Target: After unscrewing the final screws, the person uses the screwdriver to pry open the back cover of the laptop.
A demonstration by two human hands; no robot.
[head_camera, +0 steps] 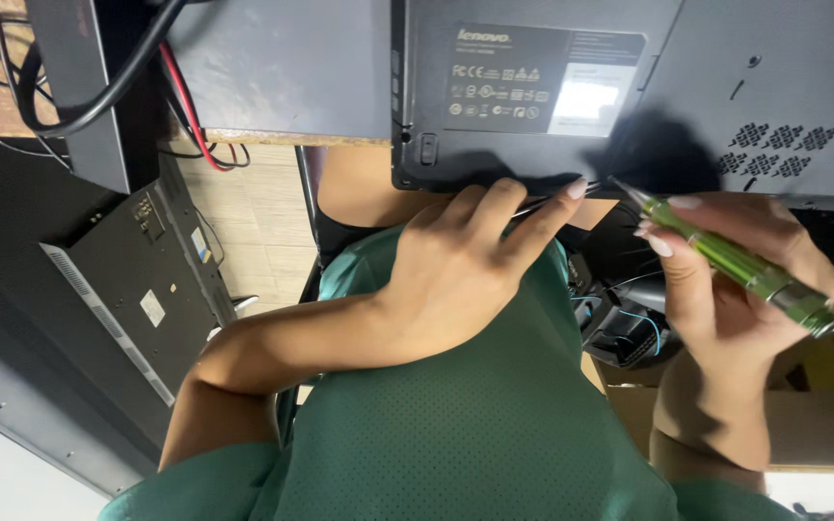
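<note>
A dark grey laptop [716, 68] lies bottom-up on the table edge, with a label panel and vent holes showing. My left hand [456, 275] rests on its near edge, fingers stretched flat and fingertips touching the casing. My right hand [716, 299] grips a green metal screwdriver [750, 270], held slanted. Its thin tip points at the laptop's near edge, just beside my left fingertips. My green shirt fills the lower middle of the view.
A second grey laptop shell [282, 68] lies to the left on the wooden table. Black and red cables [180, 101] hang off that side. A flat black device [137, 289] leans on the floor at left. A cardboard box [822, 429] sits at lower right.
</note>
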